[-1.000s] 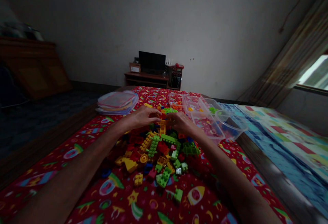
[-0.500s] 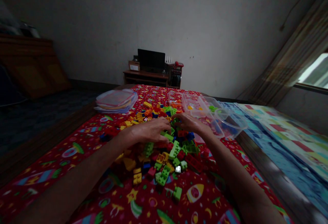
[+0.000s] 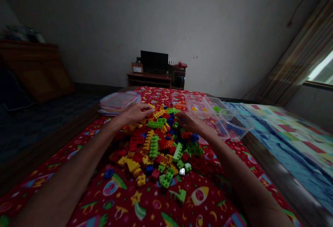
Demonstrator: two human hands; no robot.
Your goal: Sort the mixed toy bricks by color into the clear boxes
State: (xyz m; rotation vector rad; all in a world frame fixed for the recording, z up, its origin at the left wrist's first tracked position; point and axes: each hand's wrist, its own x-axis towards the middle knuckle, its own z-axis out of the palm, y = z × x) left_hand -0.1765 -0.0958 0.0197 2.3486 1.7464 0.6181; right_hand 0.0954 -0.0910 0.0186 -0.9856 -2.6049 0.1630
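This is a bedroom in a private home. A bed with a red rocket-print sheet fills the foreground, with plastic toy bricks heaped on it, and a patchwork-patterned quilt lies beside it. A curtain hangs at a window, and a low wooden stand carrying a computer monitor sits against a plain plaster wall. A wooden cabinet stands left, though the room is too dim to make out its details.
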